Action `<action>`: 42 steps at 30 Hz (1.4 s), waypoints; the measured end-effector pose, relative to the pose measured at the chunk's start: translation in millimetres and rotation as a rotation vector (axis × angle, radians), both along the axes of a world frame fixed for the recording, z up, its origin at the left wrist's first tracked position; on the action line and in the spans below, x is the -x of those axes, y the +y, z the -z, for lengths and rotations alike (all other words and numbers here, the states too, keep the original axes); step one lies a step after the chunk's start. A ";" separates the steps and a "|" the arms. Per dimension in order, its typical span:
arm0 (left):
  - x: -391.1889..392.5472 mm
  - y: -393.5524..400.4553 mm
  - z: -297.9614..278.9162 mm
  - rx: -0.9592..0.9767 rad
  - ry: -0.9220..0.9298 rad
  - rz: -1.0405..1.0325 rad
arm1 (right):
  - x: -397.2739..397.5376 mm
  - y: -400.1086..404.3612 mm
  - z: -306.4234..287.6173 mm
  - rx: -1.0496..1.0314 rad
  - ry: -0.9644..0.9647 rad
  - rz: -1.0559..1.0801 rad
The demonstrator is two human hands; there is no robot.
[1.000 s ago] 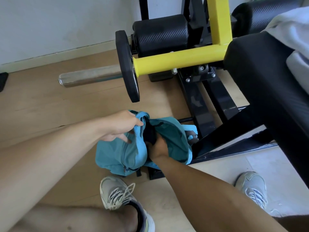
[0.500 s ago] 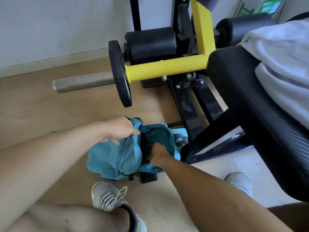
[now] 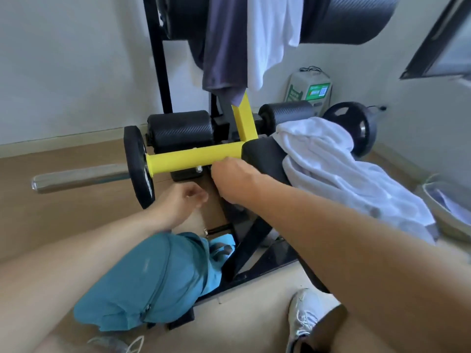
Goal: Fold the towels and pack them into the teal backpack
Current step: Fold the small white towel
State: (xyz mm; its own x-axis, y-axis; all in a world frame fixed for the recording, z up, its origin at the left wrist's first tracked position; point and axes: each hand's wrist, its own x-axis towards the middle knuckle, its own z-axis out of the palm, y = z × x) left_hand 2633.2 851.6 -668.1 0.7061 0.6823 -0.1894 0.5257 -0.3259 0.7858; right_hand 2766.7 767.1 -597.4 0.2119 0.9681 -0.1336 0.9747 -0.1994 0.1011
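On the wood-look floor (image 3: 63, 212) at far left, a bare steel bar sleeve (image 3: 81, 177) juts toward the white wall (image 3: 63, 67), ending at a black weight plate (image 3: 139, 166) on the yellow crossbar (image 3: 193, 159) of a black exercise bench frame (image 3: 257, 253). Left hand (image 3: 183, 202): raised above the floor, fingers loosely curled, holding nothing. Teal backpack (image 3: 153, 281): lying on the floor below it, against the frame's base, touched by neither hand. Right hand (image 3: 233, 179): fingers curled, in front of the black pad (image 3: 265, 159); blurred, so I cannot tell whether it grips anything. White towel (image 3: 339, 169): heaped on the pad, draping right. Overhead, a grey cloth (image 3: 224, 44) and a white cloth (image 3: 272, 34) hang from a roller. Far right: second plate (image 3: 356, 126), woven basket (image 3: 443, 207).
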 end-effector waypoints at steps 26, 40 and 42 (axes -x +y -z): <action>-59.1 -70.7 -18.7 -0.369 -0.232 0.351 | -113.5 -73.6 -55.7 -1.063 0.102 0.537; -91.5 -76.1 -37.4 -0.661 -0.204 0.541 | -128.5 -87.4 -52.5 -0.843 0.298 0.806; -99.2 -79.7 -37.0 -0.692 -0.203 0.579 | -122.3 -85.0 -57.4 -0.928 0.254 0.775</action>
